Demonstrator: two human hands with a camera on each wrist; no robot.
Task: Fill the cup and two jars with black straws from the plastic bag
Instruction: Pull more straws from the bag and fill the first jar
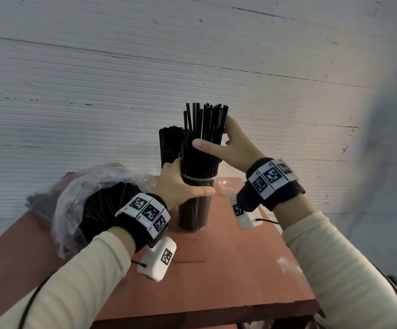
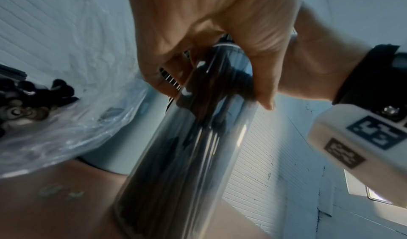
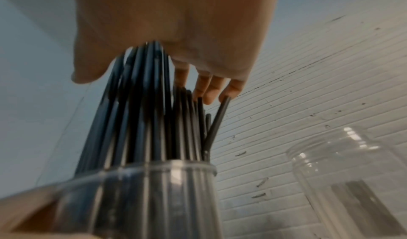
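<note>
Straws [image 1: 202,138]: black, glossy; bunch between thumb and fingers of right hand [image 1: 230,148].
Jar [image 1: 194,210]: clear, dark from black straws inside; left hand [image 1: 181,186] fingers wrapped round upper part.
Second jar [image 3: 352,173]: clear, colourless, to right of right-hand fingertips.
Plastic bag [image 1: 78,198]: transparent, whitish sheen, black contents; left of left hand.
Table [image 1: 228,269]: reddish-brown.
Wall [image 1: 97,67]: white, fine horizontal ribbing, dark scuffs.
Wristbands [image 1: 145,214]: black, white tags with black square-code pattern.
Sleeves [image 1: 85,269]: cream.
</note>
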